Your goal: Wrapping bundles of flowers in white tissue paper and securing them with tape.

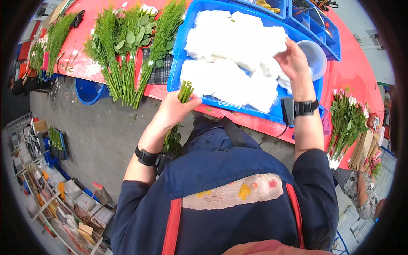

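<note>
My left hand (175, 106) is closed around a bundle of green flower stems (185, 91). Their cut ends point up, and the leafy part (172, 138) hangs below my hand, its lower end hidden by my arm and apron. My right hand (294, 60) pinches the right edge of a soft white pad (236, 40), which looks like wet cotton or tissue. Several such pads lie in two rows in a shallow blue plastic tray (176, 71). A clear plastic bowl (314, 59) is just right of my right hand.
Tied bunches of roses and greenery (127, 57) overhang the red table (86, 68) at left. Below them is a blue bucket (91, 92). Divided blue bins (314, 24) adjoin the tray. Pink roses (347, 118) lie at right, near another person (360, 191). Crowded shelving (60, 204) lines the left.
</note>
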A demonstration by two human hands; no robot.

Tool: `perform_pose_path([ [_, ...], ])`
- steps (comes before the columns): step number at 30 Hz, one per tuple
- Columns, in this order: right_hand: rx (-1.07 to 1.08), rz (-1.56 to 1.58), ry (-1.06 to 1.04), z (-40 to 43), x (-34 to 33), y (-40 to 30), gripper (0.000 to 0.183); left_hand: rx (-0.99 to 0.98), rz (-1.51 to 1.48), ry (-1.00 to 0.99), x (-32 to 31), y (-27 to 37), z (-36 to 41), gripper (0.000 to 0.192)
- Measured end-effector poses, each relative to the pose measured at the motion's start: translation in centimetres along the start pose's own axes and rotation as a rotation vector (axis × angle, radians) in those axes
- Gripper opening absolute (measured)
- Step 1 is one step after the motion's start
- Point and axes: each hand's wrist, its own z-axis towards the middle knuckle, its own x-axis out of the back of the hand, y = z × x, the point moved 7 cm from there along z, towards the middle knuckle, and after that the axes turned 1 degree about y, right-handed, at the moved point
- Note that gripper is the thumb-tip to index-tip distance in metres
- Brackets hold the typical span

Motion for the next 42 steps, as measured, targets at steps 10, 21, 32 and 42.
perform_pose_path([
  [10, -0.085, -0.161, 0.079, -8.0, -2.2, 4.8, 0.027, -0.046, 0.095, -0.172, -7.1, 3.7, 3.0, 0.028],
  [21, 0.533, -1.038, -0.196, -11.7, -9.0, 4.6, 0.047, -0.443, -0.12, -0.117, -11.5, 4.8, 3.0, 0.032],
  [32, -0.036, -0.42, -0.191, -10.1, -7.4, 8.9, 0.049, 0.0, -0.488, -0.289, -11.7, 2.8, 2.6, 0.048],
  [42, -0.149, -0.094, -0.214, -9.8, -7.9, 9.0, 0.048, 0.067, -0.846, -0.244, -12.6, 3.0, 3.5, 0.044],
])
